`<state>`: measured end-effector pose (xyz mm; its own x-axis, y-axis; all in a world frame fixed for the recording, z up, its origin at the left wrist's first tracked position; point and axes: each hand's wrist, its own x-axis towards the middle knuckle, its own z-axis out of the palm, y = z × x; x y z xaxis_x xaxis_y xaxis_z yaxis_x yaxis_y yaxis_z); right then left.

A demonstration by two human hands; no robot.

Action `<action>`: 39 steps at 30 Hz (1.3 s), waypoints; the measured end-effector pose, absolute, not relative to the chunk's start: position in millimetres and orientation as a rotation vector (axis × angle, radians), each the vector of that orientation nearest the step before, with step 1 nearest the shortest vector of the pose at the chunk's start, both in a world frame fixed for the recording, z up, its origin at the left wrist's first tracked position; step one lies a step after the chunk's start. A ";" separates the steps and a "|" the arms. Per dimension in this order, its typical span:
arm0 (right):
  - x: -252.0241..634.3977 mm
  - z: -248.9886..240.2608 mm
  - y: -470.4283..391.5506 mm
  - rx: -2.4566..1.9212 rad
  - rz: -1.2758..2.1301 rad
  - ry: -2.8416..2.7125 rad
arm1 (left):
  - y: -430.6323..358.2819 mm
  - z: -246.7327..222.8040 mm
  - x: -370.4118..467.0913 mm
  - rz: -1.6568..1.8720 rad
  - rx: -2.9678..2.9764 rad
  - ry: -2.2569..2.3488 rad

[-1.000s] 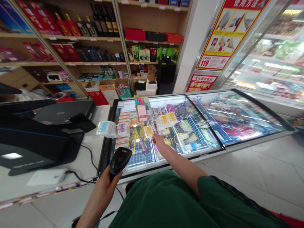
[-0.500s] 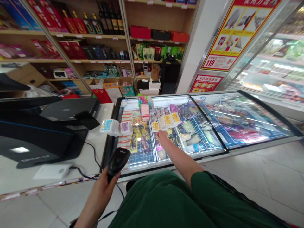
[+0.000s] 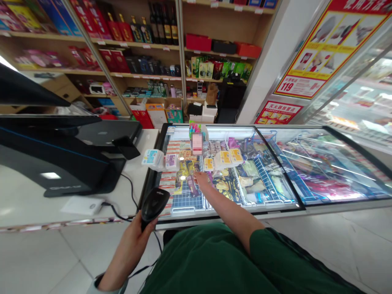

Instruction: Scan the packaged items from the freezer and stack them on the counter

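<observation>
My left hand (image 3: 136,236) is wrapped round the handle of a black barcode scanner (image 3: 155,203), its head tilted up over the freezer's near left corner. My right hand (image 3: 201,178) reaches over the glass top, just below a small pack with an orange label (image 3: 208,164). Nothing shows in its fingers, which look loosely apart. More clear-wrapped packs lie on the glass: orange-labelled packs (image 3: 225,157) to the right, a purple-labelled pack (image 3: 171,161) and a blue-labelled pack (image 3: 152,157) to the left. Behind them is a pinkish, blurred-out card (image 3: 197,144).
A chest freezer (image 3: 269,206) with wire baskets of packaged food spans the front. On the left counter (image 3: 18,212) stand a black till (image 3: 79,173), a white box (image 3: 82,205) with a cable, and a dark device (image 3: 126,147). Stocked shelves (image 3: 141,45) line the back.
My right hand has moved left, away from the orange-labelled pack it was touching. The scanner stays in my left hand. The view has shifted left, so the scene sits further right.
</observation>
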<state>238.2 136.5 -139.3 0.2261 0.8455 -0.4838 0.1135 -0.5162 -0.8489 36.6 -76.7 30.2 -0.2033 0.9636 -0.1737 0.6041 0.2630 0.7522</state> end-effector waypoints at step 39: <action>253.2 -82.2 102.5 -1.476 1.077 -1.297 | -68.1 41.2 55.5 0.693 1.616 1.771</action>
